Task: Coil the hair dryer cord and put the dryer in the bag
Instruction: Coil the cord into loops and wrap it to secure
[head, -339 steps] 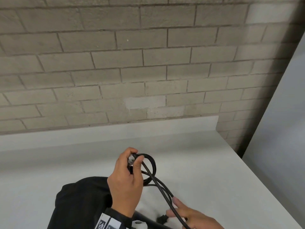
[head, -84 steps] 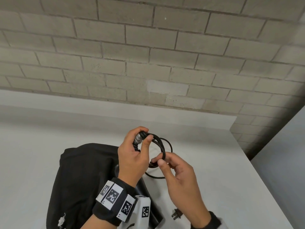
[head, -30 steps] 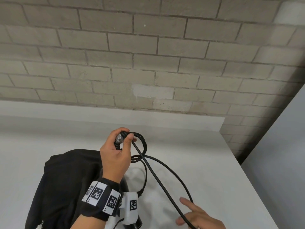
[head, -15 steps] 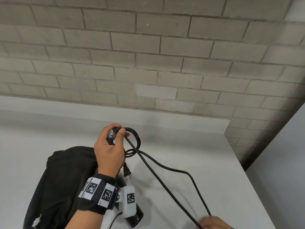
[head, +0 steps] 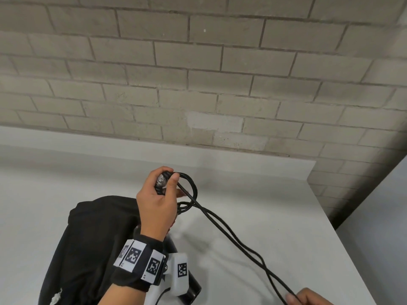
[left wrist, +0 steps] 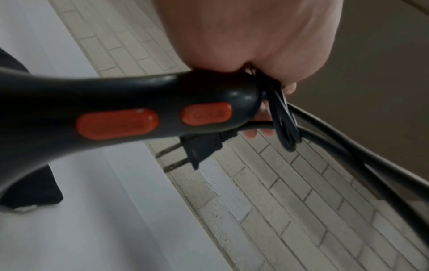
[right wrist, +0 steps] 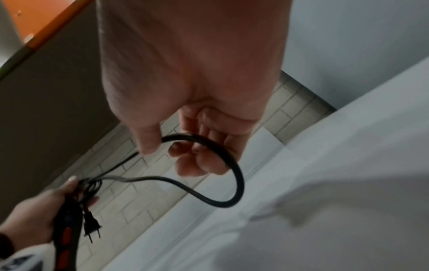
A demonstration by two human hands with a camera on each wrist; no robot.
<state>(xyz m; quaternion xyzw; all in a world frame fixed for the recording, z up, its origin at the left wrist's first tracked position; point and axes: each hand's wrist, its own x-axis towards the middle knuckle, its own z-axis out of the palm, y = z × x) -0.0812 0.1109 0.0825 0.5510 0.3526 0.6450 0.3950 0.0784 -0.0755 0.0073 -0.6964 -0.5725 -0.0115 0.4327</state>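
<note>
My left hand (head: pixel 164 183) grips the end of the black hair dryer's handle (left wrist: pixel 116 110), which has two orange buttons, and pinches a small coil of cord (head: pixel 189 190) against it. It is raised above the black bag (head: pixel 88 249). The plug (left wrist: pixel 202 146) hangs loose just under this hand. Two strands of cord (head: pixel 231 234) run down and right to my right hand (head: pixel 308 298) at the bottom edge. In the right wrist view, the right hand (right wrist: pixel 169 144) has thumb and fingers curled round a bend of the cord (right wrist: pixel 232 165). The dryer's barrel (head: pixel 191 290) shows below my left wrist.
The bag lies on a white counter (head: pixel 264 216) that ends at the right edge (head: pixel 352 249). A brick wall (head: pixel 198 84) rises behind the counter's low white back ledge. A pale panel (head: pixel 385 216) stands to the right.
Over the last second my right hand drew the cord down and right, so the slack arc is now two nearly straight strands. My left hand stayed raised with the coil.
</note>
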